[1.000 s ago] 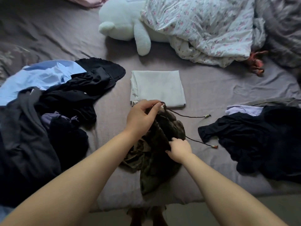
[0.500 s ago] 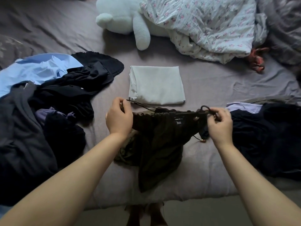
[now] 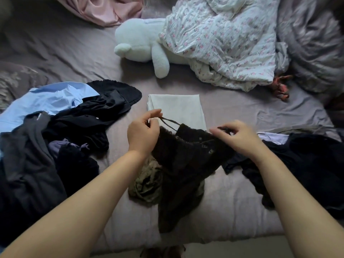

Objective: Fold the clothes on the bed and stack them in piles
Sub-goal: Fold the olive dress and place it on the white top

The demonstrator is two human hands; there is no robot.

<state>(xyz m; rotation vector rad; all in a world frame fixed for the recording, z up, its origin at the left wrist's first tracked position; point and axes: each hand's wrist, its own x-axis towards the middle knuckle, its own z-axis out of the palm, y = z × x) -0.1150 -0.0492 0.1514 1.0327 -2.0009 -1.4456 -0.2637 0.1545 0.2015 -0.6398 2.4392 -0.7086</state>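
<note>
Just on the near side of the folded white cloth (image 3: 176,110), dark drawstring shorts (image 3: 186,164) hang over the bed (image 3: 242,116) edge, waistband held up and running left-right between both hands. Left hand (image 3: 143,135) pinches the waistband's left end and the drawstring (image 3: 170,121), fingers curled. Right hand (image 3: 236,138) pinches the right end, about level with the left, equally near. Legs trail toward the person, crumpled, so the long axis runs away from the white cloth. Likely next: lay flat, fold. Left of the white cloth, unfolded dark pile (image 3: 55,146) with blue shirt (image 3: 52,101); right, black heap (image 3: 297,164); beyond, white plush (image 3: 141,43).
</note>
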